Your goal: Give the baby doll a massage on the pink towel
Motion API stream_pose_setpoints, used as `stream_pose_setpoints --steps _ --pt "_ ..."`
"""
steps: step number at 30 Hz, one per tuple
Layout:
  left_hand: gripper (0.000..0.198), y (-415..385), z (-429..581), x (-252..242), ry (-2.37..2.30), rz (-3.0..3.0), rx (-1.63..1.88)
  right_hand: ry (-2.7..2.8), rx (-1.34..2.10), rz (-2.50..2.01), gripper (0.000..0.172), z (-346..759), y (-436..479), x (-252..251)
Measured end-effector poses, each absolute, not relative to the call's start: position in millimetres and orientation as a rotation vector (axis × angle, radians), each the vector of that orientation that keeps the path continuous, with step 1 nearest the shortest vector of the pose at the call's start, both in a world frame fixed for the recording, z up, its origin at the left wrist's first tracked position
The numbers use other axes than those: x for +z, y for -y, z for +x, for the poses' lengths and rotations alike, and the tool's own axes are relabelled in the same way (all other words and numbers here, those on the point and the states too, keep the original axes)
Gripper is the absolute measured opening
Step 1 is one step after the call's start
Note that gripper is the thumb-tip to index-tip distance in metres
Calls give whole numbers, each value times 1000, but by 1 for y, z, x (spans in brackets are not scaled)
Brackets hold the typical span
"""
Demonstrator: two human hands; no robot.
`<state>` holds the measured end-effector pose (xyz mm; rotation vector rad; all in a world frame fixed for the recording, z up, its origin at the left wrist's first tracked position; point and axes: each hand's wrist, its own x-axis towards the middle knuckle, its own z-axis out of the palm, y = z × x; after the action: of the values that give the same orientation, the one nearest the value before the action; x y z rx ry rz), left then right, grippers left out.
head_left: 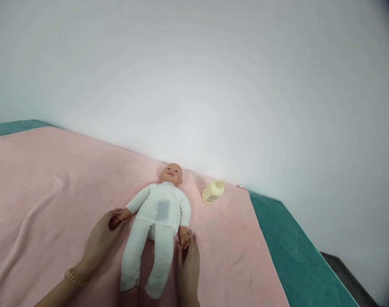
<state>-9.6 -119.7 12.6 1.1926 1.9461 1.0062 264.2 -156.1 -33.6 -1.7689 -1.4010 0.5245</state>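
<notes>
A baby doll [159, 204] with a hard plastic head and a white cloth body lies on its back on a pink blanket [69, 170]. Its head points to the wall, its legs toward me, and a grey square marks its chest. My left hand [103, 234], with a gold bracelet at the wrist, is closed around the doll's hand on the left side. On the other side, my right hand [188, 260] holds the doll's other hand between thumb and fingers. Part of my right thumb's contact is hard to see.
A pale yellow bottle [213, 191] stands tilted-looking on the blanket, right of the doll. Green quilted bedding [286, 238] shows beyond the blanket's right edge and at the far left. A white wall [194, 85] rises behind, and a dark edge [344, 273] lies at lower right.
</notes>
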Motion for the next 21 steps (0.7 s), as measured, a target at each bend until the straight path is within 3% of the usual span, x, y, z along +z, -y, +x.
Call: stream_pose_setpoints --steps 3,8,12,15,21 --pt "39 119 -11 9 -1909 1217 1048 1339 611 -1769 71 265 155 -31" --pt "59 113 -20 -9 -1844 1021 1258 1153 784 -1682 52 267 151 -16" --pt "78 92 -28 4 -1818 930 1456 927 737 -1641 72 276 130 13" --pt "78 61 -29 37 -1851 988 1554 948 684 -1639 75 286 101 44" --pt "68 -20 -14 79 -1709 1139 1578 1188 652 -1414 57 299 19 76"
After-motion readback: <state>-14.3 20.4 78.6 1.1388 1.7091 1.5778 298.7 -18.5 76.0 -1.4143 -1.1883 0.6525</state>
